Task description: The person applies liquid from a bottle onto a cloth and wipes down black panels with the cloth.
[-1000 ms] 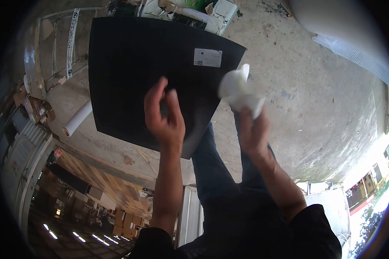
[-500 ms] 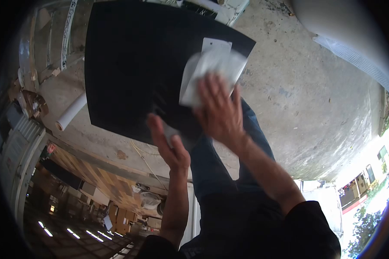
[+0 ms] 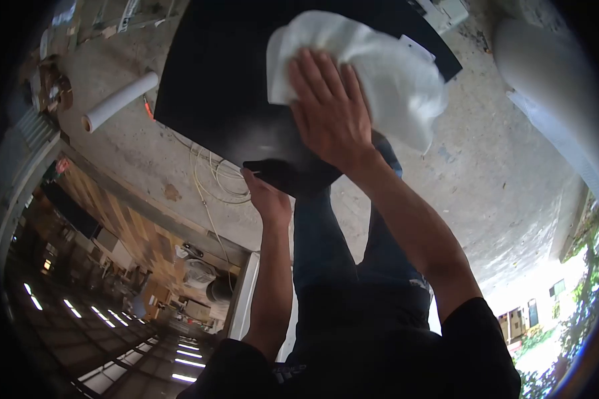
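Note:
A large black panel (image 3: pixel 213 73) lies in front of me, over my knees at its near end. On its right part is a crumpled white sheet (image 3: pixel 399 86), soft like cloth or thin foam. My right hand (image 3: pixel 329 110) rests flat on the sheet's left part, its fingers extended and slightly apart. At the panel's near edge, my left hand (image 3: pixel 266 193) has its thumb by the rim; the other fingers are mostly hidden, and it seems to hold the edge. A white card (image 3: pixel 417 48) pokes out beyond the sheet. A greyish haze shows on the panel near my left hand.
A white roll (image 3: pixel 120 101) lies on the concrete floor at left, near a thin orange-red item (image 3: pixel 148 106). Loose pale cable (image 3: pixel 216 179) coils below the panel. A large white roll (image 3: pixel 542 70) stands at upper right, with bubble-like wrap (image 3: pixel 556 136) beside it.
The white sheet has spread out farther to the right, under my right hand. My left hand has moved from above the panel to its near edge. The whole view has shifted.

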`<state>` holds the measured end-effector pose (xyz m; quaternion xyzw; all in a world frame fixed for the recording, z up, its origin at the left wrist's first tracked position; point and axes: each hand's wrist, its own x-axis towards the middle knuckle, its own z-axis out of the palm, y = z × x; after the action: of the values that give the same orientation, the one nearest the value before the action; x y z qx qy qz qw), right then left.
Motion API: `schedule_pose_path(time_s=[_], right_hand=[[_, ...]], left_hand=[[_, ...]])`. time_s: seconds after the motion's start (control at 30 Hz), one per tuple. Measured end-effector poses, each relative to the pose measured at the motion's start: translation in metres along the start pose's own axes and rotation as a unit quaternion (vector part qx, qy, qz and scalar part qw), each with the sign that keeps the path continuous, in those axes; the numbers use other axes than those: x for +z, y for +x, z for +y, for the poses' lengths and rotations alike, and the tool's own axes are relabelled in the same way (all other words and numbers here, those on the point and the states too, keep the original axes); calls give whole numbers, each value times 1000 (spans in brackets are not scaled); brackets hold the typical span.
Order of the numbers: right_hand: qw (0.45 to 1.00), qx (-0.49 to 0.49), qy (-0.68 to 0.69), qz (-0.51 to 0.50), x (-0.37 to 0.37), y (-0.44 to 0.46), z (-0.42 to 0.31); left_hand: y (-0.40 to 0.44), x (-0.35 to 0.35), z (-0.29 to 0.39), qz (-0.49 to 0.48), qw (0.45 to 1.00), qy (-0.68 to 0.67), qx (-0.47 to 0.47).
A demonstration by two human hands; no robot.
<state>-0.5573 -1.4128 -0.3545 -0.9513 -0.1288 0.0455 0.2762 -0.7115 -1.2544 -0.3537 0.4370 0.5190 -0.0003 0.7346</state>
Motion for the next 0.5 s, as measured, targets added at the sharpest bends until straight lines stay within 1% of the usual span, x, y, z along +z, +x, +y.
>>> schedule_pose_path(time_s=[0.03,0.07,0.1,0.13,0.17,0.2,0.23,0.27,0.33,0.37,0.4,0.43,0.47,0.5], right_hand=[[1000,-11,0,5,8,8,-11],[1000,-23,16,13,17,12,-29],[999,-35,33,20,26,12,-45],[997,-57,21,-43,32,-7,-65],[991,-105,24,-75,45,-38,-80],[982,-153,27,-110,55,-68,-91],[976,-163,26,-143,57,-83,-97],[968,-176,24,-176,59,-89,-100],[949,-208,35,-234,59,-63,-91],[951,-166,-12,-260,57,-27,-95],[966,-168,-39,-192,48,12,-96],[978,-167,-100,-79,54,46,-97],[984,-136,-118,-6,60,78,-106],[984,-144,-107,7,76,96,-118]], left_hand=[[3,-1,-1,-1,1000,-8,9],[4,-6,1,-50,992,-114,-33],[5,-13,4,-99,968,-217,-75],[5,-18,8,-28,967,-228,-112],[3,-18,15,-32,965,-238,-102],[-2,-18,24,-32,952,-271,-140],[-5,-20,31,-34,936,-303,-175],[-2,-36,21,-78,949,-255,-165],[-7,-46,20,-143,874,-405,-230],[-6,-36,18,-209,901,-348,-155],[-6,-32,18,-207,912,-329,-133],[-5,-29,17,-205,922,-308,-114],[-5,-27,15,-218,921,-304,-107],[-5,-29,15,-221,911,-330,-111]])
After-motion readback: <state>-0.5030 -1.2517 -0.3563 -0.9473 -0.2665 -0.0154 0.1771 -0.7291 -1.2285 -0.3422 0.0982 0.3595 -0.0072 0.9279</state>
